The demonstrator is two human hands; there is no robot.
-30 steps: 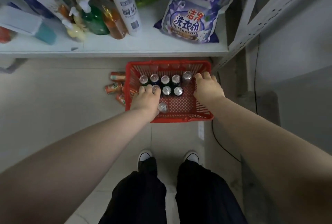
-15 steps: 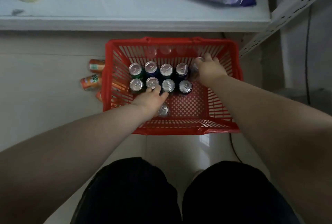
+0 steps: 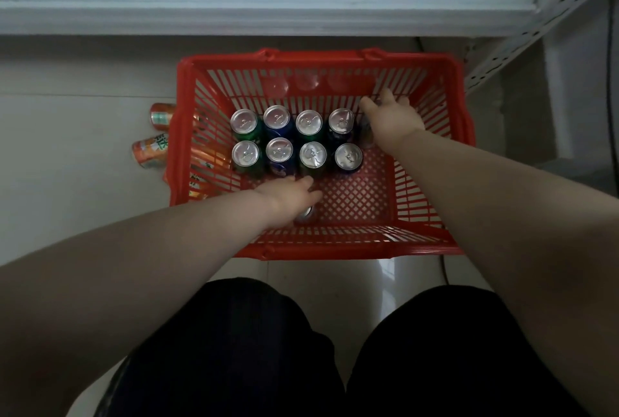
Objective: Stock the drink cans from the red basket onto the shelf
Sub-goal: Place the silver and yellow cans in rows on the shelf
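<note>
Left hand (image 3: 290,194): we close it over a can (image 3: 306,212), lower centre.
Right hand (image 3: 390,118): we grip another can (image 3: 365,130) in the basket (image 3: 321,251).

I see the red basket (image 3: 462,135) open on top, with 8 upright cans (image 3: 294,140) filling its far-left part. The near-right floor is bare mesh. The shelf (image 3: 268,19) edge overhangs just beyond the basket's far rim.
</note>
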